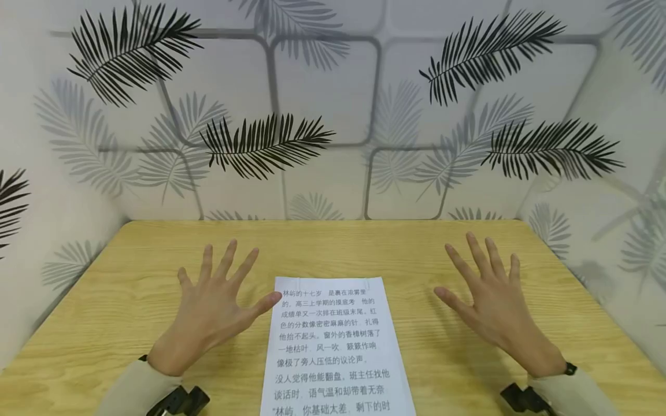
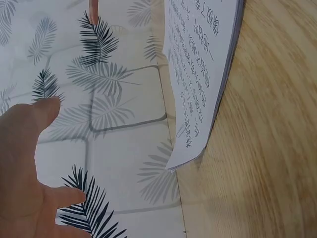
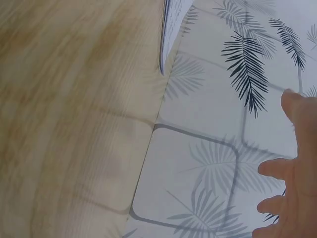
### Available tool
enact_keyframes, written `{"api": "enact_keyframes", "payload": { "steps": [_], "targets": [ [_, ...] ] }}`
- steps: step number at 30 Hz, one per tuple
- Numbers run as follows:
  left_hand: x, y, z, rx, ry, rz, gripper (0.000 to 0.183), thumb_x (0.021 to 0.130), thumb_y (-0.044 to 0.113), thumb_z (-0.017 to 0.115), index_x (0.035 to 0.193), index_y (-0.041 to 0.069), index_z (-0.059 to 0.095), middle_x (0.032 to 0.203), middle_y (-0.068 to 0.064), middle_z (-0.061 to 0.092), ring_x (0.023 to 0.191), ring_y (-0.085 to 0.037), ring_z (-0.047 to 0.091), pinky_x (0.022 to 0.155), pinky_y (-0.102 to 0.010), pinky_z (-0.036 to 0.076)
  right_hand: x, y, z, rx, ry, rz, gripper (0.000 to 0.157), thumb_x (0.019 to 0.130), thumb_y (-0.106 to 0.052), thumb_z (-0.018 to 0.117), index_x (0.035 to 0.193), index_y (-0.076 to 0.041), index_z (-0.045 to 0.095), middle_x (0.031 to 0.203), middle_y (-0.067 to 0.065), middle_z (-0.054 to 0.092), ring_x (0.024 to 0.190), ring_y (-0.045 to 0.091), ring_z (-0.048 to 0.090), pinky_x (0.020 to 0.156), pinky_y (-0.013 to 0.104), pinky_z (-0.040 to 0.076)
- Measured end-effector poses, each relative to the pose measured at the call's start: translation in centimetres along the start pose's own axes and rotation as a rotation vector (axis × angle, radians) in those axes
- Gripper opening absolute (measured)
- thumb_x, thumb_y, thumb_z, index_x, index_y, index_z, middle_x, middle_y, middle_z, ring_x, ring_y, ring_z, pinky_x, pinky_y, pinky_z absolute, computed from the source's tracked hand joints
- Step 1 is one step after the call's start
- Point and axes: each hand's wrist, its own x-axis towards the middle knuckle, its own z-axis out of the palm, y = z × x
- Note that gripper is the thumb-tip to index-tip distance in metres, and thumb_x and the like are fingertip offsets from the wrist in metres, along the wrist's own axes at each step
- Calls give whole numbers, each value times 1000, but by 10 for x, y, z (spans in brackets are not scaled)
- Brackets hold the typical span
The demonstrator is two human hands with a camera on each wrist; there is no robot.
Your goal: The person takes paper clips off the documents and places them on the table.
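Observation:
A stack of white printed sheets [image 1: 329, 341], covered in lines of Chinese characters, lies on the wooden table between the two hands. In the left wrist view the stack [image 2: 200, 69] shows several layers at its edge, and one corner lifts slightly. My left hand [image 1: 210, 306] is held above the table left of the sheets, fingers spread. Its thumb tip overlaps the paper's left edge in the head view, but the left wrist view shows the hand apart from it. To the right, my right hand [image 1: 494, 306] hovers with spread fingers, holding nothing.
The light wooden table [image 1: 416, 248] runs back to a wall [image 1: 333, 86] patterned with palm leaves and rounded grey lines. Dark wrist-worn devices [image 1: 179, 400] show at both sleeves, near the bottom of the head view.

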Motion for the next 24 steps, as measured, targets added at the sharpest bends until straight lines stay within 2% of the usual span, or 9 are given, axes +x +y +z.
{"api": "enact_keyframes", "payload": {
  "steps": [4,7,10,12,14,16,21,24],
  "targets": [
    [1,0,0,-28,-8,22,82,89,72,39,151,19,32,158,-19,21,141,-52,12,98,-82,14,-1,0,-2,49,11,-15,64,99,-47,48,152,-16,30,159,21,13,145,46,5,105,77,-1],
    [2,-1,1,-50,48,73,64,95,52,52,141,7,48,147,-24,40,132,-49,37,97,-72,35,0,-2,-2,92,16,-25,60,98,-42,51,146,-8,39,156,25,20,144,47,9,106,77,3],
    [4,-2,3,-106,96,95,45,93,30,64,123,-2,61,128,-26,58,113,-44,57,82,-58,52,3,-7,0,115,13,-36,57,96,-37,58,139,-1,47,150,28,30,140,52,18,106,75,12],
    [5,-3,6,-156,83,85,38,91,23,65,116,-5,64,120,-26,62,106,-42,62,79,-54,55,5,-11,2,125,-10,-36,54,94,-32,63,135,2,50,145,29,35,133,52,32,104,70,27],
    [7,-4,9,-197,44,62,36,92,21,64,115,-7,64,117,-26,63,106,-42,62,81,-53,54,6,-16,4,147,-43,-39,52,92,-25,66,133,4,50,142,29,39,123,50,45,97,64,40],
    [9,-5,12,-222,5,47,36,92,20,63,115,-9,63,116,-27,63,107,-42,61,86,-53,53,8,-22,8,185,-80,-37,51,91,-20,67,132,5,50,139,28,43,115,46,53,91,58,48],
    [12,-8,21,-259,-60,1,36,92,18,63,113,-11,64,113,-27,65,104,-40,63,86,-51,53,9,-35,20,289,-137,-17,46,91,-14,67,129,6,52,130,24,53,109,41,59,88,51,53],
    [11,-8,27,-290,-104,-33,32,92,18,63,110,-8,67,104,-23,68,92,-33,67,77,-44,56,9,-40,25,348,-170,1,43,90,-10,66,128,6,54,124,23,58,101,37,63,80,45,56]
  ]
}}
